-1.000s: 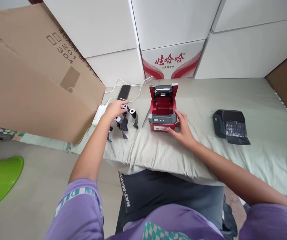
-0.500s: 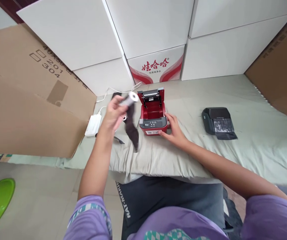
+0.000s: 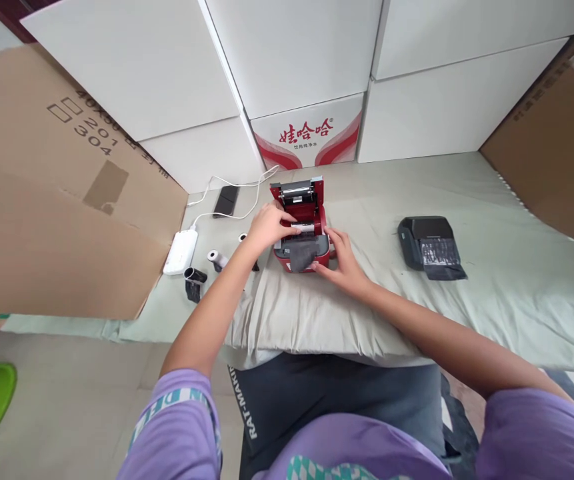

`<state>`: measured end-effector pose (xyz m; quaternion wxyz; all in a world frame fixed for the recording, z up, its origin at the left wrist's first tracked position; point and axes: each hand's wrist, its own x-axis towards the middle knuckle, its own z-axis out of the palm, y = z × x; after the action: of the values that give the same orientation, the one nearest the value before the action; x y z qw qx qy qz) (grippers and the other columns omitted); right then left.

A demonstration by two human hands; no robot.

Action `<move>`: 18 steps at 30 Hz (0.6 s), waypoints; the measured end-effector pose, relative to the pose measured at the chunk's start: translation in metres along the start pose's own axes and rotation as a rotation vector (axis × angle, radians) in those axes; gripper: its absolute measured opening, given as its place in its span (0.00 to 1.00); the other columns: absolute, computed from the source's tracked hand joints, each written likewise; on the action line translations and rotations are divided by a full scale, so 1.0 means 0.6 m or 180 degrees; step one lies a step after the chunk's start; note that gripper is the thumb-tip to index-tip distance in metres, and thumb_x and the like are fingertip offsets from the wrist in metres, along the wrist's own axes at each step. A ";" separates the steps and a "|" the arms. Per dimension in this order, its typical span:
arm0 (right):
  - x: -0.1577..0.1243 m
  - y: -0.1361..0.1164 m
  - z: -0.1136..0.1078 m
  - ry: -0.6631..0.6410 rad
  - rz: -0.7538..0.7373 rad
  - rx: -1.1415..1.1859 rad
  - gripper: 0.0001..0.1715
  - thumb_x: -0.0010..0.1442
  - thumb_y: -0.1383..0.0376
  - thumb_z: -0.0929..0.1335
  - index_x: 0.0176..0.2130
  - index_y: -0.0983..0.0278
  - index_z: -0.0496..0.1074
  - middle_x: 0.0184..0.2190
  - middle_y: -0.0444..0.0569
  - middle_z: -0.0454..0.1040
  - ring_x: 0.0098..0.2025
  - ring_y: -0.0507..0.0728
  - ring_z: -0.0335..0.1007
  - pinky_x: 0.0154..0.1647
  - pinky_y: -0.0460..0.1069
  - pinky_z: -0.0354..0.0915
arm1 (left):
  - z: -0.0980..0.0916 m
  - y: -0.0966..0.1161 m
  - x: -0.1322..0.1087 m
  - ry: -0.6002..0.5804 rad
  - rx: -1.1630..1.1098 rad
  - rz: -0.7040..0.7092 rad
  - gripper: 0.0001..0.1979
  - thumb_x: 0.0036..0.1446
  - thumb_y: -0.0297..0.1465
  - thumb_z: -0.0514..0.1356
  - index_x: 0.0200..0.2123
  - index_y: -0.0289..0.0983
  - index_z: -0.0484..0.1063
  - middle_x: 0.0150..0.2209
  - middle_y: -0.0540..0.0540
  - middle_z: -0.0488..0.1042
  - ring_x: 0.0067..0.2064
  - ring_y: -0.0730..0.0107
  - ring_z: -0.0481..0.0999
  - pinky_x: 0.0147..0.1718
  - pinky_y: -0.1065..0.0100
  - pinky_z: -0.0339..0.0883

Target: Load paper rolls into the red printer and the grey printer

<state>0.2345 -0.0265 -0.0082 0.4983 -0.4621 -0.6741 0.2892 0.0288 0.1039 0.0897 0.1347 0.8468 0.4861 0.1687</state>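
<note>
A red and black label printer (image 3: 322, 247) stands on the cloth before me, its lid (image 3: 297, 193) raised. My left hand (image 3: 271, 228) reaches into the open compartment, fingers and thumb closed on a small paper roll (image 3: 303, 228). From that roll a dark strip (image 3: 303, 256) drapes over the printer's front panel. At the printer's right side, my right hand (image 3: 347, 268) grips the body, with the thumb at the front and fingers along the side. Part of the roll is hidden by my left fingers.
Left of my forearm lie a white roll (image 3: 215, 259), a dark roll (image 3: 195, 283), a white power bank (image 3: 181, 252) with cable and a black phone (image 3: 226, 201). A black device (image 3: 430, 245) rests at right. Cartons (image 3: 311, 133) line the back; cardboard (image 3: 57, 200) stands left.
My left hand has carried the paper roll rightward and down into the printer's open compartment. The dark strip now lies over the front panel. My right hand has stayed at the printer's side.
</note>
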 end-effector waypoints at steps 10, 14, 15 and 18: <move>0.000 -0.001 0.000 0.0030 -0.0036 0.0068 0.51 0.62 0.45 0.74 0.75 0.51 0.54 0.70 0.61 0.55 0.72 0.72 0.56 0.58 0.69 0.76 | -0.047 0.062 -0.018 0.0885 0.0463 -0.0027 0.18 0.72 0.41 0.54 0.51 0.43 0.82 0.52 0.40 0.81 0.58 0.50 0.76 0.58 0.55 0.66; -0.001 -0.002 0.001 0.0045 -0.0025 0.0051 0.51 0.62 0.44 0.74 0.74 0.51 0.54 0.70 0.61 0.55 0.72 0.73 0.56 0.57 0.68 0.76 | -0.042 0.062 -0.014 0.0968 0.0457 0.0315 0.26 0.74 0.45 0.51 0.67 0.41 0.71 0.68 0.38 0.71 0.71 0.49 0.64 0.67 0.53 0.56; -0.001 -0.002 0.001 0.0051 -0.0017 0.0056 0.52 0.62 0.44 0.74 0.74 0.51 0.54 0.70 0.61 0.55 0.71 0.73 0.57 0.57 0.68 0.76 | -0.041 0.060 -0.017 0.0928 0.0428 0.0363 0.26 0.74 0.45 0.50 0.66 0.41 0.71 0.67 0.39 0.72 0.70 0.50 0.66 0.67 0.53 0.56; -0.001 0.002 0.001 0.0148 0.0028 0.0064 0.55 0.61 0.43 0.74 0.75 0.52 0.51 0.70 0.62 0.56 0.65 0.72 0.64 0.55 0.68 0.76 | -0.042 0.055 -0.044 0.0962 0.0248 0.0457 0.26 0.76 0.44 0.45 0.62 0.41 0.77 0.60 0.41 0.79 0.63 0.54 0.74 0.66 0.53 0.56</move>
<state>0.2346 -0.0267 -0.0097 0.5172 -0.4666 -0.6574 0.2872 0.0315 0.0664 0.1216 0.0148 0.8489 0.4453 0.2844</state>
